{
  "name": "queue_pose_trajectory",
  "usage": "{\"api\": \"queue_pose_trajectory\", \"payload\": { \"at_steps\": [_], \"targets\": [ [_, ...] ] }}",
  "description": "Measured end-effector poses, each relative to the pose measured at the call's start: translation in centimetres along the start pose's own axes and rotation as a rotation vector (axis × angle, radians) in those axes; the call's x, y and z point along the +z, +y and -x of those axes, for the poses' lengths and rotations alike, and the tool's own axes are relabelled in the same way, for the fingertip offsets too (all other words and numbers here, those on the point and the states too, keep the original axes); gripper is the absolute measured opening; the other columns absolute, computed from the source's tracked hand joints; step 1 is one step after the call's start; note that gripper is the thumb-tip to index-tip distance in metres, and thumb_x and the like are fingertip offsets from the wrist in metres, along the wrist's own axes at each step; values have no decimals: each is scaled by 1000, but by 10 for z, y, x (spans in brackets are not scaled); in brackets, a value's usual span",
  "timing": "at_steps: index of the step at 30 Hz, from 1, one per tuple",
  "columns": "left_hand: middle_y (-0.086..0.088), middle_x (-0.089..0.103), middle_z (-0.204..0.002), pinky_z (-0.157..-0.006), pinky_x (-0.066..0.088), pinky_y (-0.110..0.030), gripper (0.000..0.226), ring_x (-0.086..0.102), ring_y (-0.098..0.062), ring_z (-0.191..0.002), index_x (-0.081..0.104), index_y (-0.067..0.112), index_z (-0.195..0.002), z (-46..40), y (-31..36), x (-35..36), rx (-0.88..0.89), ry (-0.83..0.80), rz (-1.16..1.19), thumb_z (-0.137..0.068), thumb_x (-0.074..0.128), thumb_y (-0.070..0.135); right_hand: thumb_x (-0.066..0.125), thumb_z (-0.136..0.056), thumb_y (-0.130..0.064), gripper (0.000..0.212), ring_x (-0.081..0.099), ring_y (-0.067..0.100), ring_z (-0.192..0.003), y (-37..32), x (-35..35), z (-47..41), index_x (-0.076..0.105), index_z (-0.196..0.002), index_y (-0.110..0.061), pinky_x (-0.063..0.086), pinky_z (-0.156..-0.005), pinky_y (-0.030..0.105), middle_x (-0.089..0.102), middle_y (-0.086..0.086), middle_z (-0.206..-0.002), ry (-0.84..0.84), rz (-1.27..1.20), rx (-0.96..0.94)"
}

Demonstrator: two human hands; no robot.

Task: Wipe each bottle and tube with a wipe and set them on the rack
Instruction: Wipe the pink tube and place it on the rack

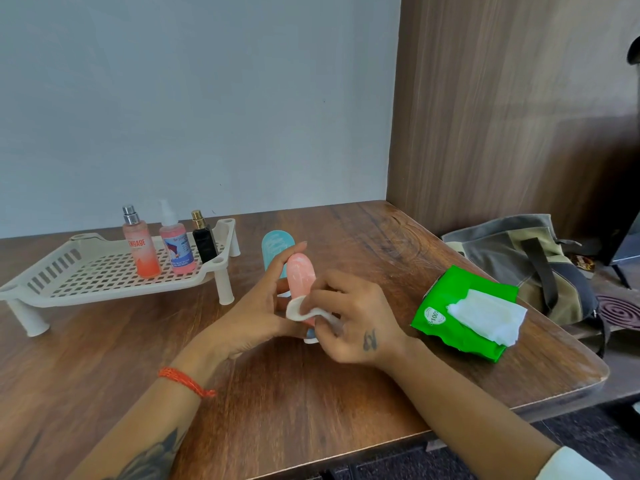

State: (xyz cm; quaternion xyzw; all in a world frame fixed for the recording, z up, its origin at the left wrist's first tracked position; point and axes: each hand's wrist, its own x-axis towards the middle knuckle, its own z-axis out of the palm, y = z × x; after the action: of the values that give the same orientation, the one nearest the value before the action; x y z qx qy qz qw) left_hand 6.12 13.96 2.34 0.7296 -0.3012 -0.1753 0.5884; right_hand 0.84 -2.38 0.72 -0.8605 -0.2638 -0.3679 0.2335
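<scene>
1. Nearest the camera, two bare forearms reach over the wooden counter; the left wrist wears an orange thread band.
2. At mid-counter the left hand curls its fingers round a pink tube and holds it up off the counter, rounded end pointing away, white cap toward the person.
3. The right hand pinches a white wipe between thumb and fingers and presses it against the lower part of the pink tube.
4. Right of the hands lies a green wipe pack, a loose white wipe sheet sticking out of its top.
5. Just behind the pink tube a blue tube shows, partly hidden by the left fingers; whether it lies flat or leans I cannot tell.
6. Farther left stands a cream slotted rack on short legs.
7. On the rack's right part three bottles stand upright in a row: an orange spray bottle, a pink spray bottle touching it, and a black bottle with a gold cap.
8. Past the counter's right edge sits a grey and olive bag, with a purple coil beside it.
9. Behind everything are a pale wall and a brown wood panel.
</scene>
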Motion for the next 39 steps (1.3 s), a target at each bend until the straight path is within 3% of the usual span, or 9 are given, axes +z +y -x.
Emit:
{"api": "queue_pose_trajectory", "payload": {
  "at_steps": [6, 12, 15, 17, 21, 25, 29, 33, 39],
  "targets": [
    [-5, 46, -133, -91, 53, -36, 109, 58, -23, -113, 27, 56, -131, -1, -1, 1, -3, 1, -24, -61, 82, -7, 56, -64, -18, 11, 52, 10, -61, 3, -2, -2, 66, -66, -14, 39, -53, 17, 60, -1, -73, -8, -7, 12],
    [12, 46, -125, -88, 54, -28, 106, 57, -17, -112, 25, 61, -126, -2, -2, 1, 16, -4, -80, -64, 81, -5, 52, -70, -18, 7, 46, 11, -61, 8, 0, -4, 57, -65, -18, 31, -51, 17, 52, -6, -67, -61, 48, 303],
    [19, 46, -121, -88, 53, -24, 104, 55, -13, -113, 23, 59, -126, -2, -1, 1, 17, 0, -101, -66, 79, -5, 60, -76, -11, 11, 52, 13, -71, 14, 3, -3, 56, -67, -17, 41, -59, 21, 58, -2, -73, -141, 41, 458],
    [13, 43, -128, -90, 53, -27, 105, 53, -15, -116, 24, 61, -126, -2, -1, 1, 3, -4, -101, -66, 80, -4, 60, -76, -9, 6, 55, 14, -70, 15, 4, -3, 62, -71, -11, 48, -62, 28, 63, 1, -75, 24, 21, 490],
    [2, 44, -135, -91, 53, -30, 105, 55, -19, -118, 28, 64, -124, -2, -1, 0, 5, -22, -80, -63, 82, -2, 61, -81, -13, 11, 56, 7, -74, 12, 6, -9, 67, -89, -7, 46, -62, 14, 65, 3, -85, 393, -3, 304],
    [6, 53, -123, -78, 55, -23, 106, 65, -9, -102, 25, 59, -126, -1, -1, 1, 3, -9, -38, -65, 79, -8, 56, -88, -15, 24, 58, 11, -88, 8, 11, -10, 68, -108, -8, 49, -74, 15, 63, 8, -99, 370, -7, 129],
    [7, 54, -123, -77, 56, -27, 106, 64, -8, -103, 29, 55, -130, 1, 2, 4, 38, -21, -14, -65, 75, -14, 53, -89, -20, 33, 56, 17, -100, 9, 15, -9, 64, -119, -15, 48, -84, 22, 61, 11, -112, 243, 54, 18],
    [9, 51, -129, -83, 55, -29, 105, 59, -11, -113, 33, 55, -129, 0, 4, 4, 52, -18, -10, -64, 75, -16, 56, -84, -15, 28, 57, 18, -94, 10, 11, -7, 70, -108, -14, 47, -81, 22, 64, 12, -105, 236, 47, -72],
    [-4, 54, -124, -89, 54, -41, 106, 63, -19, -109, 34, 54, -131, 1, 4, 2, 17, -17, 2, -63, 75, -16, 59, -74, -13, 20, 57, 6, -71, 6, 6, -2, 78, -80, -11, 43, -67, 8, 66, 5, -77, 171, -138, -63]
  ]
}}
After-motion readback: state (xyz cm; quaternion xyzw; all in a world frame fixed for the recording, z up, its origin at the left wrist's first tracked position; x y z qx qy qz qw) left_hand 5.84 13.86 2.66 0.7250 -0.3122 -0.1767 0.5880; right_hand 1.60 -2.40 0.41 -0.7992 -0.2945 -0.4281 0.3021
